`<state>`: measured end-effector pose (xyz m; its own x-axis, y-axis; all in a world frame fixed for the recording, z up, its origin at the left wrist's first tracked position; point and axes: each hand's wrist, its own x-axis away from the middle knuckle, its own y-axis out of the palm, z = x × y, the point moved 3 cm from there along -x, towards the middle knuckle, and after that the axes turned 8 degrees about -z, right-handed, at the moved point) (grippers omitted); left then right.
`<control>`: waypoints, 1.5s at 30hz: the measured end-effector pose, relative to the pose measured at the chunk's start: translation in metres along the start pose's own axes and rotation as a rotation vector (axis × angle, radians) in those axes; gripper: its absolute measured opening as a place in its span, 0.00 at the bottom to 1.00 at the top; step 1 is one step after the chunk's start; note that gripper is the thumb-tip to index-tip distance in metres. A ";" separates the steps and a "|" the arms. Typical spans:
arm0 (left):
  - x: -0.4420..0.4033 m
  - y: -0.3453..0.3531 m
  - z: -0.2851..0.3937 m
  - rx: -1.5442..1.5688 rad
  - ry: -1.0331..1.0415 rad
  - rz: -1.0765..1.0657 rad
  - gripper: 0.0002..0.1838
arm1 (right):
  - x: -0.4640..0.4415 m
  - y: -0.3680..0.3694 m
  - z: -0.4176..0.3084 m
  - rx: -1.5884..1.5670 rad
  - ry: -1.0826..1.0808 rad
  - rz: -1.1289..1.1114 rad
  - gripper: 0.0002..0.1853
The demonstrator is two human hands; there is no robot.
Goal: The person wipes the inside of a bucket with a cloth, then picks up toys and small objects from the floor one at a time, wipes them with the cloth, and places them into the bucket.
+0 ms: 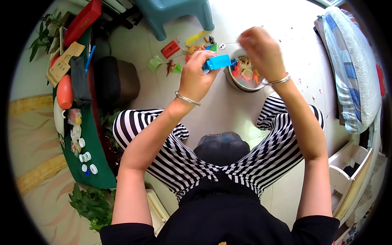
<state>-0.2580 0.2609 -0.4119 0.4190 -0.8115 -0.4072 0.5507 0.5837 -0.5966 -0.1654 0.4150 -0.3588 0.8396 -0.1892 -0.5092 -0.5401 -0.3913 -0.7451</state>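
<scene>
Head camera view: the person's left hand (198, 74) pinches a bright blue block (221, 61) between thumb and fingers, its near end hidden in the grip; the block sits in the air just left of the bucket (238, 85), overlapping the rim in this view. The right hand (262, 53) is raised over the bucket's right side, its fingers so smeared by motion that one cannot tell whether they are spread, pressed together or pinching anything. That hand and its wrist cover part of the bucket's opening, and the jumbled small toys (246, 74) inside are hard to name beyond their orange, cream and blue colours. Beyond the left hand, which hides part of the scatter, lie a red packet (170, 49), a yellow strip (195, 37) and a green paper piece (155, 63). Further back, a teal plastic stool (175, 11) is cut off by the top edge.
</scene>
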 end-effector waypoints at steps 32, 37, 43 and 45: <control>0.015 0.021 -0.033 1.865 -0.890 0.113 0.17 | 0.010 -0.001 -0.016 -0.194 0.080 0.145 0.09; 0.022 0.026 -0.043 1.833 -0.911 0.104 0.19 | 0.020 0.007 -0.009 -0.042 -0.183 0.088 0.10; 0.012 0.020 -0.021 1.638 -0.807 -0.027 0.23 | 0.020 0.021 -0.014 -0.750 0.342 -0.077 0.09; 0.009 0.025 -0.018 1.819 -0.728 -0.087 0.29 | 0.027 0.031 -0.026 -0.816 0.342 -0.177 0.08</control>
<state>-0.2533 0.2679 -0.4433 0.2610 -0.9488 0.1777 0.3489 0.2644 0.8991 -0.1577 0.3743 -0.3840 0.9483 -0.2719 -0.1636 -0.3014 -0.9331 -0.1963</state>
